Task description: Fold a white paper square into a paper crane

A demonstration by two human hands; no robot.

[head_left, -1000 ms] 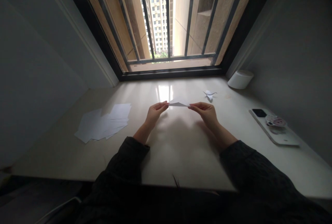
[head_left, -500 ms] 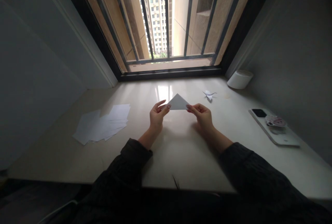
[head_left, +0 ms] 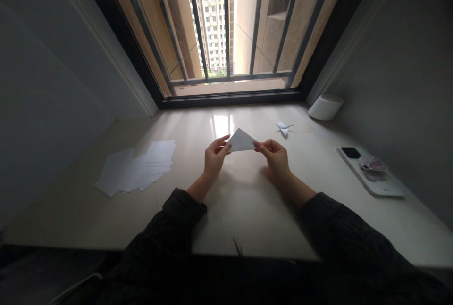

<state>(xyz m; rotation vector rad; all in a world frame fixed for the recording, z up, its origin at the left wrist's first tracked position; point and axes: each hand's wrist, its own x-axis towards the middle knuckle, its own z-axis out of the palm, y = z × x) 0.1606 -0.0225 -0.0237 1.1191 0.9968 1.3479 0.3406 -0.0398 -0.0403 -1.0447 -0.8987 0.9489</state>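
Observation:
A white sheet of paper folded into a triangle (head_left: 242,140) is held up above the pale sill, its peak pointing toward the window. My left hand (head_left: 214,156) pinches its left corner between thumb and fingers. At the right corner, the thumb and curled fingers of my right hand (head_left: 275,155) grip the paper. The long edge of the triangle faces me. Beyond my right hand, a small folded paper crane (head_left: 283,128) rests on the sill.
Several loose white paper sheets (head_left: 136,167) lie overlapping at the left. A phone (head_left: 370,173) with a round pink grip lies at the right, and a white cylindrical object (head_left: 325,107) stands in the far right corner. A barred window (head_left: 226,102) closes the back.
The folded paper has tilted slightly, its peak shifting a little left and its face catching more light. Both hands keep their hold. The whole view has shifted slightly.

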